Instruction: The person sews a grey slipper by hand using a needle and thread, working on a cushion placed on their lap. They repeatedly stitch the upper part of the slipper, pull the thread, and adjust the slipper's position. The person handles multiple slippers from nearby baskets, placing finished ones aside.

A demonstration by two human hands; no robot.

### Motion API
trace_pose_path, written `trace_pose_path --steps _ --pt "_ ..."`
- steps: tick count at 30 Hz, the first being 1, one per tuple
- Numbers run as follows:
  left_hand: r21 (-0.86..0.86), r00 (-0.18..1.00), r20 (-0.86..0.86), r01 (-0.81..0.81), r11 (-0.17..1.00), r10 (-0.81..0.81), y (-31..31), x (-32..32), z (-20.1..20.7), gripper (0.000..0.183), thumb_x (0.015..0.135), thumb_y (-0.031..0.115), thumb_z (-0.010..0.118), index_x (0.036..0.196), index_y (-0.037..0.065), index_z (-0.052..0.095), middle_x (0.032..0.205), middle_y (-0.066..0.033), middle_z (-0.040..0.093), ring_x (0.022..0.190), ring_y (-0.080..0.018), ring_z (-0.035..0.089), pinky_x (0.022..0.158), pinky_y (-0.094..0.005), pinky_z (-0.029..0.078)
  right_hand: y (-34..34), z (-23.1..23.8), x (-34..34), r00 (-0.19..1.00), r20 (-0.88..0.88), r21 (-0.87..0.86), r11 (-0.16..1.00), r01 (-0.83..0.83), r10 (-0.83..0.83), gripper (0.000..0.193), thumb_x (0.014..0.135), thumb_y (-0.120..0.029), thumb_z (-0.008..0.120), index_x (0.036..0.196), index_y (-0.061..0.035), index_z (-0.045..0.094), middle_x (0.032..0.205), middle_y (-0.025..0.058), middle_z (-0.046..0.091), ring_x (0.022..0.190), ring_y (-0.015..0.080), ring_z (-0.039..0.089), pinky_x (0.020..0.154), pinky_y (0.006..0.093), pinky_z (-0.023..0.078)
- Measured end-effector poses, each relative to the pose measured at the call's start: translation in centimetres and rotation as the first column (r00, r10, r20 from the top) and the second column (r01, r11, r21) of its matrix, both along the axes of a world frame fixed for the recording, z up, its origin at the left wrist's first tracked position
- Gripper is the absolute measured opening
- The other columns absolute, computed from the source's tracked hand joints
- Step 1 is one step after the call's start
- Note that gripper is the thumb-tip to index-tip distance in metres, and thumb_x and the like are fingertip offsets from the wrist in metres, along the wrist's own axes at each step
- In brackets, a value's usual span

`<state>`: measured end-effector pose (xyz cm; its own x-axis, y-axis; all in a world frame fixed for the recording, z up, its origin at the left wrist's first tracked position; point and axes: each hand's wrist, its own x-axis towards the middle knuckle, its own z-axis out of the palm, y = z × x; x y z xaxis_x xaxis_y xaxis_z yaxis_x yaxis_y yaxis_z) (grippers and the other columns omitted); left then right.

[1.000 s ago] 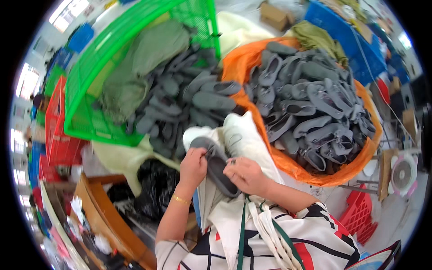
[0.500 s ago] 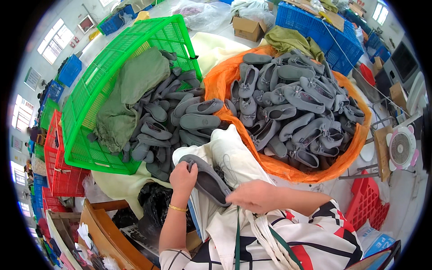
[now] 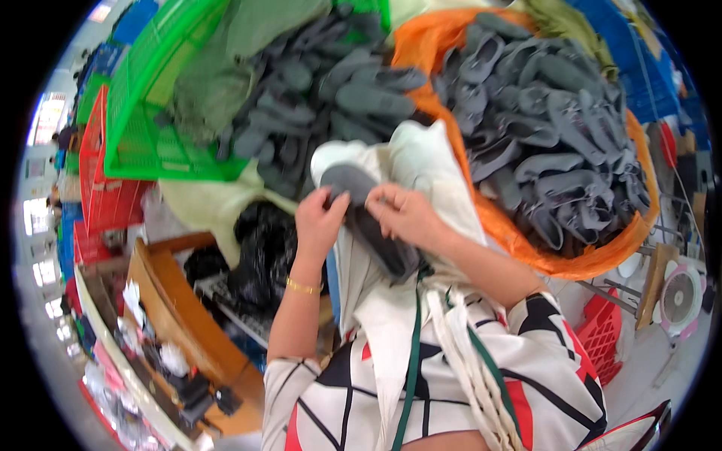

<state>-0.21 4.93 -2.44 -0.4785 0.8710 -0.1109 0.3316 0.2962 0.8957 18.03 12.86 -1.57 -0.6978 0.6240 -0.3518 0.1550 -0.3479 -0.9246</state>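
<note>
grey insole (image 3: 366,214) pinched by left hand (image 3: 320,222) and right hand (image 3: 404,214).

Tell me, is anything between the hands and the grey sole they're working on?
Nothing visible: the left hand and right hand both touch the grey sole directly, over the cream cloth it lies on.

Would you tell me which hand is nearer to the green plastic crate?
Left. The left hand grips the grey insole just below the green plastic crate; the right hand sits further right.
</note>
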Motion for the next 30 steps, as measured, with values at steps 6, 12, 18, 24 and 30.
trace_pose_path --steps 6,12,18,24,30 --pt "-0.037 0.95 0.303 -0.069 0.997 0.077 -0.2 0.2 0.0 0.02 0.092 0.018 0.069 0.087 -0.002 0.066 0.071 0.0024 0.061 0.061 -0.0039 0.053 0.056 -0.0208 0.044 0.4 -0.2 -1.1 0.985 0.143 0.108 0.987 -0.116 0.1 0.012 0.097 -0.013 0.057 0.102 -0.0022 0.061 0.071 -0.0009 0.059 0.059 0.005 0.056 0.053 0.0229 0.045" --pt "-0.031 0.945 0.317 -0.075 0.997 0.081 -0.2 0.0 -0.5 0.019 0.092 0.016 0.069 0.089 -0.002 0.066 0.071 0.0029 0.061 0.061 -0.0033 0.053 0.056 -0.0204 0.043 0.7 -1.2 -1.4 0.98 0.153 0.153 0.976 -0.153 0.13 0.011 0.094 -0.009 0.057 0.1 0.0 0.061 0.071 -0.0008 0.058 0.058 0.0059 0.054 0.054 0.0241 0.044" --pt "-0.039 0.942 0.32 -0.091 0.995 0.099 0.0 0.2 -0.6 0.018 0.092 0.016 0.069 0.09 -0.002 0.067 0.072 0.0035 0.062 0.06 -0.0028 0.052 0.055 -0.02 0.043 0.8 -1.4 -1.4 0.98 0.149 0.134 0.979 -0.15 0.13 0.012 0.094 -0.009 0.056 0.1 -0.0001 0.061 0.071 -0.0006 0.058 0.058 0.0059 0.054 0.054 0.0241 0.044" --pt "-0.048 0.951 0.296 -0.076 0.996 0.087 0.1 0.2 -0.3 0.019 0.092 0.017 0.069 0.09 -0.002 0.067 0.072 0.0029 0.062 0.06 -0.003 0.052 0.055 -0.0201 0.043 1.2 -1.9 -1.7 0.98 0.134 0.12 0.979 -0.163 0.147 0.01 0.095 -0.008 0.055 0.1 -0.0013 0.061 0.073 -0.0009 0.057 0.059 0.006 0.053 0.056 0.0242 0.044" --pt "-0.164 0.896 0.416 -0.094 0.982 0.155 0.3 -0.5 -0.1 0.019 0.092 0.018 0.066 0.089 -0.001 0.066 0.072 0.002 0.062 0.057 -0.0039 0.053 0.053 -0.0198 0.043 0.6 -2.4 -2.0 0.992 0.083 0.133 0.986 -0.102 0.091 0.007 0.099 -0.01 0.055 0.101 -0.0035 0.057 0.073 -0.0015 0.055 0.061 0.0071 0.051 0.059 0.0244 0.046"
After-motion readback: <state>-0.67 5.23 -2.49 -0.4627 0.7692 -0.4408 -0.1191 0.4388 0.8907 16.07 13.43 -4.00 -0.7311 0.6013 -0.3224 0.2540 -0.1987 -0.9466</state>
